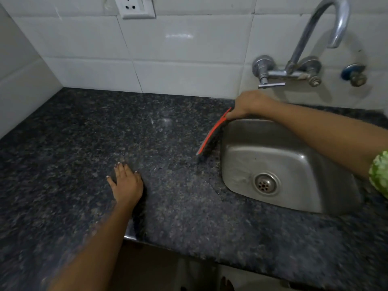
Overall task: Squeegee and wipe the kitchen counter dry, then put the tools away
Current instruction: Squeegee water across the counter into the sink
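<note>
From the head view we saw the right hand (247,105) clenched around the top of a thin orange-red squeegee (212,133), its blade tilted on the dark speckled counter (88,131) just left of the steel sink (279,164), while the left hand (126,182) lay flat, released, further left.

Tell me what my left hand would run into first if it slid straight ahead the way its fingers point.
The left hand lies flat on the counter, fingers pointing toward the back wall. The way looks free across bare granite, so the first thing met would probably be the white wall tiles, though depth is hard to judge.
</note>
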